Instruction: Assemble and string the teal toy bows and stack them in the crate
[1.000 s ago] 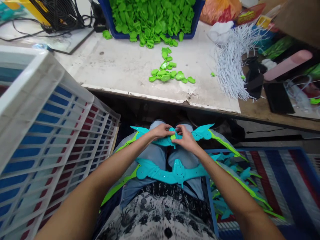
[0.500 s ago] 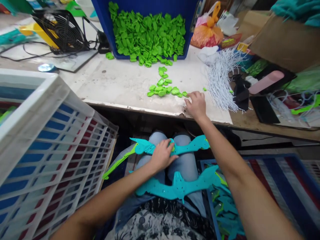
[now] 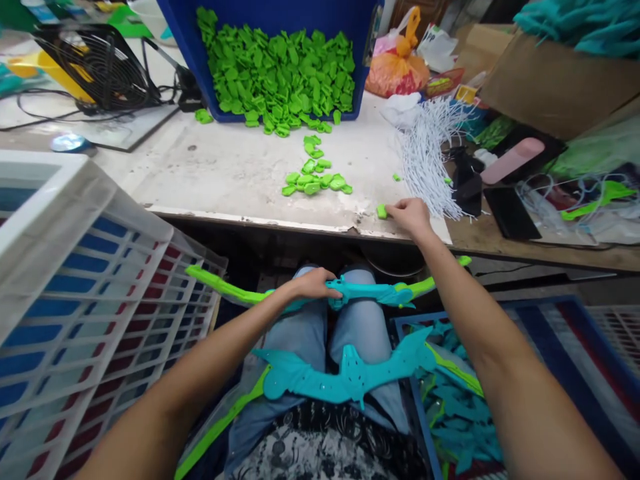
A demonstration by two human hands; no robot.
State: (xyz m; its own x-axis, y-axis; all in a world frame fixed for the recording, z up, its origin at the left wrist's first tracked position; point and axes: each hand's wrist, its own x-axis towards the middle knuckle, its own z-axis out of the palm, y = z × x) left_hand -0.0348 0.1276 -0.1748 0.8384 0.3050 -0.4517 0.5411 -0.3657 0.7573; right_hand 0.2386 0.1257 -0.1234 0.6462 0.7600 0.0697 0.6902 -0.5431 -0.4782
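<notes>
My left hand (image 3: 314, 284) is closed around the middle of a teal plastic toy bow (image 3: 367, 292) with bright green limbs, above my knees. Part of that bow is hidden behind my hand and forearm. Between the fingertips of my right hand (image 3: 411, 216) is a small green plastic piece (image 3: 382, 211), pinched just over the table's front edge. A second toy bow (image 3: 325, 381), also teal with green limbs, lies across my lap, closer to my body. Beyond my right hand, several loose green pieces (image 3: 313, 185) form a small cluster on the table.
A tipped blue bin (image 3: 220, 112) full of green pieces stands at the back of the table (image 3: 210, 173). White strings (image 3: 430, 160) are heaped to the right. A white slatted crate (image 3: 120, 253) flanks my left; a blue crate (image 3: 417, 400) of teal parts sits at my right.
My right hand has drawn a green piece away from the cluster, toward the table's front edge. The bow in my left hand has been turned over, and its green limbs now spread to both sides.
</notes>
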